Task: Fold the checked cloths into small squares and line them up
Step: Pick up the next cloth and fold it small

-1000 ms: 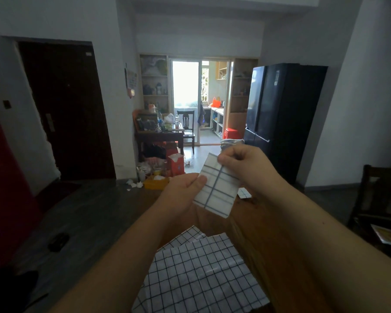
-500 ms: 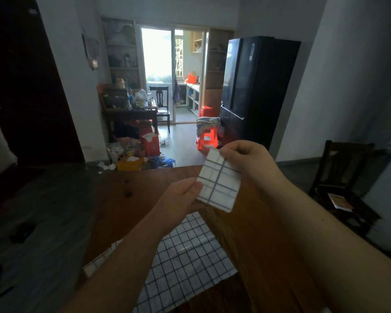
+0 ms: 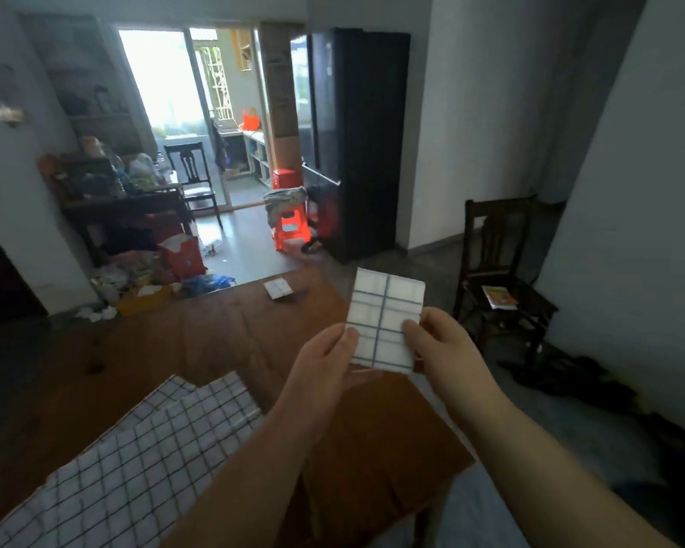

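A small folded checked cloth point(image 3: 384, 318), white with dark lines, is held upright in the air over the wooden table's right part. My left hand point(image 3: 325, 361) pinches its lower left edge and my right hand point(image 3: 439, 346) pinches its lower right edge. Another folded checked square point(image 3: 278, 288) lies flat at the far edge of the table point(image 3: 198, 342). A pile of larger unfolded checked cloths point(image 3: 135, 464) lies on the table's near left, partly under my left forearm.
A dark wooden chair point(image 3: 499, 270) with a booklet on its seat stands right of the table. Beyond the table are a black fridge point(image 3: 352, 140), an orange stool point(image 3: 291, 229) and a cluttered desk with boxes on the floor at left.
My view has swung right and down. The folded cloth has moved to the right and stands more upright; my right hand has shifted from its top corner down to its lower right edge.
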Action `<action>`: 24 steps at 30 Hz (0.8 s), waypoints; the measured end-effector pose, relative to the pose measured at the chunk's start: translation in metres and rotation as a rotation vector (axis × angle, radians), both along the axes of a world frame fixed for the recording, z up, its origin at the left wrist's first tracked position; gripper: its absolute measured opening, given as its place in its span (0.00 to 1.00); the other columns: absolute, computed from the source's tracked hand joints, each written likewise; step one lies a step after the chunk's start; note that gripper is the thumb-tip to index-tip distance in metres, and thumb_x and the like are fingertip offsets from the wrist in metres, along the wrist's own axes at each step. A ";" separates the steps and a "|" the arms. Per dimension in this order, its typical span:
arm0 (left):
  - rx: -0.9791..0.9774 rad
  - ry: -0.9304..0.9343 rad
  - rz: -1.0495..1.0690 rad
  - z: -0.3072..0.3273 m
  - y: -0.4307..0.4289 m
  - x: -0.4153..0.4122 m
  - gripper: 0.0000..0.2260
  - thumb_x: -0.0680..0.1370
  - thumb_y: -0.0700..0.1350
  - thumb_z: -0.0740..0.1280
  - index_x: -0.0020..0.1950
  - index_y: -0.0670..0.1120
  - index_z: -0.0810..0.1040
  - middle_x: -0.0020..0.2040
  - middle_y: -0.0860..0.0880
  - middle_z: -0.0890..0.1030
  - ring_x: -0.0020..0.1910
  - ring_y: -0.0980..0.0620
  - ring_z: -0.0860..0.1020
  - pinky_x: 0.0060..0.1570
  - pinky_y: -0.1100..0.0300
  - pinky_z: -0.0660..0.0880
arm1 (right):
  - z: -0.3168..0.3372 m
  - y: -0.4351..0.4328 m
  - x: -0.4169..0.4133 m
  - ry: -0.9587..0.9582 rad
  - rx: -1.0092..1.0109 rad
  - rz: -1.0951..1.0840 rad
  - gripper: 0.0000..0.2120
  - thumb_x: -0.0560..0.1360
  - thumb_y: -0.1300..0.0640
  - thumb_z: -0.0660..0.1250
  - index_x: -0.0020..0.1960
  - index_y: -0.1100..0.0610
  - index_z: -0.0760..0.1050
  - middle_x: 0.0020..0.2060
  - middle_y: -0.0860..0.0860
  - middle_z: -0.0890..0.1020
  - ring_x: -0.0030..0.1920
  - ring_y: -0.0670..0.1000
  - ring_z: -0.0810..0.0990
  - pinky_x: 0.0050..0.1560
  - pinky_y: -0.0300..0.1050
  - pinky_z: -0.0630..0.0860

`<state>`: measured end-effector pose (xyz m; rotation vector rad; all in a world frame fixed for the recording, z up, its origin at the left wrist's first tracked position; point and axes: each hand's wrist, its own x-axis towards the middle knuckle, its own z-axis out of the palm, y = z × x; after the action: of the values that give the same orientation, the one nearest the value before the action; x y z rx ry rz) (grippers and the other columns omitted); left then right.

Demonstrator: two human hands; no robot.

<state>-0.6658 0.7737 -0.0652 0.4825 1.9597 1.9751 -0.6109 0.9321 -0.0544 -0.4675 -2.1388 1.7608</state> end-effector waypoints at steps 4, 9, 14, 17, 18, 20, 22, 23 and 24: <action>-0.077 -0.023 -0.093 -0.005 0.100 0.029 0.09 0.85 0.46 0.61 0.58 0.51 0.80 0.50 0.53 0.86 0.50 0.56 0.85 0.49 0.59 0.82 | -0.017 0.101 0.053 -0.034 0.010 -0.100 0.06 0.81 0.53 0.65 0.50 0.50 0.80 0.45 0.50 0.85 0.48 0.53 0.85 0.51 0.53 0.82; -0.123 -0.034 -0.173 -0.024 0.221 0.054 0.08 0.84 0.42 0.63 0.57 0.46 0.81 0.50 0.49 0.87 0.49 0.51 0.86 0.49 0.53 0.83 | -0.034 0.211 0.109 -0.090 -0.007 -0.234 0.06 0.81 0.53 0.66 0.48 0.51 0.81 0.43 0.48 0.86 0.45 0.48 0.85 0.48 0.47 0.81; -0.180 -0.106 -0.287 -0.054 0.315 0.069 0.06 0.83 0.40 0.65 0.53 0.46 0.82 0.48 0.46 0.87 0.48 0.47 0.86 0.50 0.49 0.83 | -0.053 0.292 0.141 -0.129 -0.046 -0.354 0.05 0.80 0.54 0.67 0.47 0.51 0.81 0.41 0.45 0.86 0.43 0.44 0.85 0.43 0.41 0.78; -0.222 -0.116 -0.331 -0.072 0.357 0.063 0.06 0.83 0.41 0.66 0.54 0.47 0.83 0.49 0.47 0.87 0.49 0.47 0.86 0.53 0.44 0.83 | -0.071 0.332 0.145 -0.171 -0.135 -0.404 0.04 0.79 0.53 0.69 0.47 0.53 0.81 0.42 0.49 0.86 0.45 0.50 0.86 0.50 0.53 0.82; -0.231 -0.122 -0.336 -0.077 0.370 0.060 0.06 0.83 0.42 0.66 0.54 0.47 0.83 0.49 0.47 0.87 0.49 0.47 0.86 0.54 0.43 0.83 | -0.077 0.345 0.143 -0.181 -0.172 -0.418 0.05 0.79 0.53 0.70 0.47 0.54 0.80 0.43 0.51 0.86 0.47 0.53 0.86 0.53 0.58 0.82; -0.234 -0.144 -0.343 -0.088 0.397 0.051 0.06 0.83 0.42 0.65 0.55 0.47 0.83 0.48 0.47 0.87 0.49 0.46 0.86 0.54 0.42 0.82 | -0.088 0.372 0.133 -0.201 -0.211 -0.443 0.05 0.78 0.54 0.71 0.46 0.55 0.80 0.42 0.53 0.86 0.47 0.56 0.85 0.54 0.63 0.81; -0.226 -0.178 -0.332 -0.100 0.424 0.038 0.06 0.83 0.42 0.65 0.54 0.46 0.83 0.48 0.47 0.87 0.49 0.45 0.86 0.54 0.41 0.82 | -0.099 0.400 0.117 -0.222 -0.204 -0.458 0.06 0.78 0.54 0.71 0.43 0.55 0.80 0.40 0.52 0.86 0.43 0.54 0.84 0.54 0.64 0.81; -0.219 -0.203 -0.323 -0.106 0.438 0.029 0.06 0.83 0.42 0.65 0.54 0.45 0.83 0.47 0.46 0.87 0.49 0.44 0.86 0.54 0.42 0.82 | -0.103 0.414 0.106 -0.233 -0.198 -0.457 0.06 0.78 0.54 0.71 0.43 0.55 0.80 0.39 0.52 0.86 0.42 0.53 0.84 0.54 0.64 0.81; -0.212 -0.228 -0.320 -0.111 0.453 0.019 0.06 0.83 0.41 0.65 0.55 0.45 0.82 0.47 0.46 0.87 0.49 0.45 0.86 0.53 0.43 0.83 | -0.106 0.429 0.094 -0.242 -0.197 -0.453 0.06 0.78 0.55 0.71 0.43 0.55 0.80 0.39 0.52 0.86 0.42 0.54 0.84 0.54 0.63 0.81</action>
<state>-0.6471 1.2268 -0.1764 0.4601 1.7950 1.5359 -0.5164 1.3609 -0.1608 -1.1680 -1.8130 1.7164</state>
